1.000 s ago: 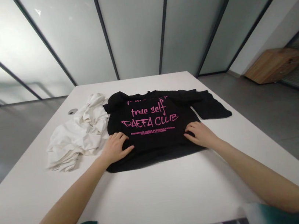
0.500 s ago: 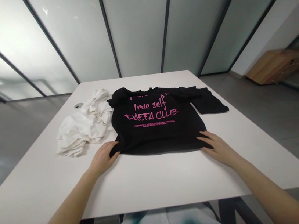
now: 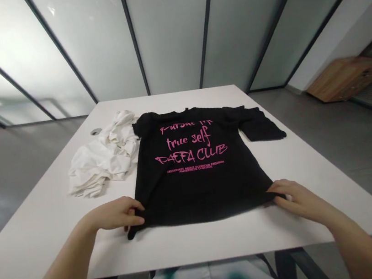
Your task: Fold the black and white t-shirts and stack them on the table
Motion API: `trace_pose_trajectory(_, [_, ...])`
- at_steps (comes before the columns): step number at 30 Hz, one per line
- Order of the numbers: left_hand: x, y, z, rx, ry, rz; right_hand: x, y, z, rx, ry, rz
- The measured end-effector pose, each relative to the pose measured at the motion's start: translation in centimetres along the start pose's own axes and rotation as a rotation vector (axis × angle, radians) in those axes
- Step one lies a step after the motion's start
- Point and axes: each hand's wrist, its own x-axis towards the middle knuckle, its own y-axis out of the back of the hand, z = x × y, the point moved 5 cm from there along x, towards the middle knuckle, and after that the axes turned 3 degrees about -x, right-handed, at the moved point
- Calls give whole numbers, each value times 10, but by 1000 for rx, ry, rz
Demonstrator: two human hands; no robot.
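Both hands have drawn back toward the person, and the hem of the black T-shirt has come with them, so the shirt now lies stretched out longer and flatter than before, its body reaching closer to the near edge of the table. The left hand, at about 7 o'clock from the shirt's centre, is pinching the hem near its corner between thumb and curled fingers, and a small tip of the fabric sticks out below the hand. The right hand, at about 5 o'clock, pinches the opposite hem corner the same way, its fingers close together. The shirt lies face up near the middle of the table, with pink lettering across the chest reading "true self" and "DAEFA CLUB". One sleeve lies bunched at 2 o'clock. Crumpled white fabric sits at 10 o'clock, just beside the shirt, near a small metal grommet set in the tabletop. A wooden cabinet stands on the floor well beyond the table, at 2 o'clock.
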Motion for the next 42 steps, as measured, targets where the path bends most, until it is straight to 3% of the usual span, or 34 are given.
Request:
trace_pose_trajectory(1, [0,6,4,-44,-4,-40,1,5,0,31,-31,-43])
trace_pose_trajectory(3, [8,28,15,-77,-62,49,10,18,2,99,-90,-65])
trace_pose_trajectory(7, [58,72,30,76,-177,523,54,39,4,125,-175,132])
trace_pose_trajectory(9, [94,80,32,242,-177,674,83,35,2,39,-163,204])
trace_pose_trajectory(12, [143,81,29,457,-78,778,122,9,-3,-163,-77,183])
trace_pose_trajectory(15, [167,79,21,567,37,796,138,-22,4,-353,-121,102])
trace_pose_trajectory(19, [170,74,11,642,45,742,125,-49,9,-448,-186,28])
trace_pose_trajectory(23, [164,70,7,668,19,729,105,-52,1,-475,-201,39])
trace_pose_trajectory(26, [162,79,12,671,1,684,109,-35,-5,-466,-162,4])
trace_pose_trajectory(29, [166,110,27,671,-22,674,144,2,-4,-423,-85,59])
trace_pose_trajectory(32, [175,160,44,712,-42,843,203,46,8,-418,-77,264])
trace_pose_trajectory(34, [188,194,53,739,-42,961,250,63,21,-426,-102,324])
trace_pose_trajectory(37, [216,233,57,735,2,1019,315,68,44,-441,-179,305])
trace_pose_trajectory(42, [269,268,54,689,98,876,383,50,80,-438,-303,145])
